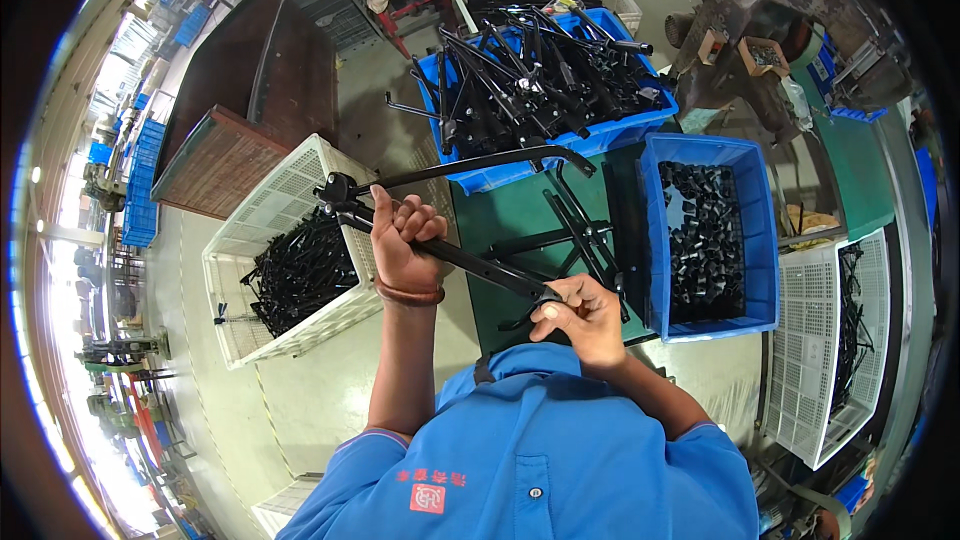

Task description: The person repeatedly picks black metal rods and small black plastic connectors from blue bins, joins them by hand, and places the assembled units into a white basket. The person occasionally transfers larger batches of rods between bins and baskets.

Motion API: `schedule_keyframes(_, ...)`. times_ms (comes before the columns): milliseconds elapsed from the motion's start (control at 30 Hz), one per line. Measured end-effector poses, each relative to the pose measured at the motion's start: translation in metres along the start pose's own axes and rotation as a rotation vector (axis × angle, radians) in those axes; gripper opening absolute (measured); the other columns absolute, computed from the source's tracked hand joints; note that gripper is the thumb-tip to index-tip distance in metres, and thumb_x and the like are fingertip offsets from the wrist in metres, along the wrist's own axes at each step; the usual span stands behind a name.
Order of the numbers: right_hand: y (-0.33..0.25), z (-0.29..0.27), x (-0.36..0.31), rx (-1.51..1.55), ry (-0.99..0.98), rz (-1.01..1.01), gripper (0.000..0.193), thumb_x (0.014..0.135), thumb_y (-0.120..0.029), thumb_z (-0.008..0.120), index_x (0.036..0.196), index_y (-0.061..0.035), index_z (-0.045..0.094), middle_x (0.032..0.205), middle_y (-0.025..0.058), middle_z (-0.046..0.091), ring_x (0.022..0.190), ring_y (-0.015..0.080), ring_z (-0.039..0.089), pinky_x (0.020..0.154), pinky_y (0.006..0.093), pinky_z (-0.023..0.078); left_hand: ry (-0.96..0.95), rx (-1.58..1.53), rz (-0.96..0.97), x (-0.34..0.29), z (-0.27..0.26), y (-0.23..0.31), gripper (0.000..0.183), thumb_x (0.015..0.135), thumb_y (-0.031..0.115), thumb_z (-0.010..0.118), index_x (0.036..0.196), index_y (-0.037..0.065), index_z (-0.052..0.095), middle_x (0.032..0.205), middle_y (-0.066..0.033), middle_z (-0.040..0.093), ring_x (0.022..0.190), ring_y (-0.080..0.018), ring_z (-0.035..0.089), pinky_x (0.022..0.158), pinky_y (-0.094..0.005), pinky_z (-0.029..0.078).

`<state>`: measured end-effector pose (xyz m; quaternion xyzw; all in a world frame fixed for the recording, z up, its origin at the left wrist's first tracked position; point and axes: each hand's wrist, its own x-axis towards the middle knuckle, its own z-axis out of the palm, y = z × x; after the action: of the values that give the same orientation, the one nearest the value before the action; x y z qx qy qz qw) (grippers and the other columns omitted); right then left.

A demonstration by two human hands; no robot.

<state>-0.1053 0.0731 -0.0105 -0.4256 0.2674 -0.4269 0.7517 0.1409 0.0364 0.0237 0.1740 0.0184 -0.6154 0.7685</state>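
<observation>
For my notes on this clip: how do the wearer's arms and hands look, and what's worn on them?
The left hand and right hand are ungloved. A reddish-brown wristband shows on the left only. The left sleeve and right sleeve are blue and short, leaving the forearms bare.

"Where's it brightest?"
"The left side, blown out to white."
"Any shine?"
"Thin highlights along the black tube [490, 268]; glints on the small black parts [706, 252]."
"Sharp?"
"Mid-view, fairly; straight edges bend toward a dark rim."
</observation>
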Motion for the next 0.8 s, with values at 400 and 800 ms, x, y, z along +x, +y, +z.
schedule_keyframes(400,-0.019,-0.015,0.014,-1.187,-0.287,-0.873,0.041,0.065,-0.006,0.079,0.1,-0.0002,0.058,0.081,0.0103,0.061,0.059,0.023,0.06,0.051,0.0293,0.05,0.055,0.055,-0.012,0.0,-0.015,0.002,0.046,0.094,0.04,0.051,0.06,0.013,0.036,0.057,0.0055,0.031,0.044,-0.0042,0.026,0.041,-0.02,0.026)
schedule_keyframes(800,0.014,0.005,0.008,-0.912,0.018,-0.45,0.032,0.073,-0.002,0.076,0.099,0.0027,0.059,0.079,0.0118,0.064,0.061,0.0178,0.062,0.054,0.0282,0.05,-0.117,0.164,0.17,-0.012,0.008,0.005,0.043,0.095,0.038,0.051,0.061,0.015,0.038,0.057,0.0061,0.025,0.045,-0.0043,0.022,0.043,-0.021,0.023)
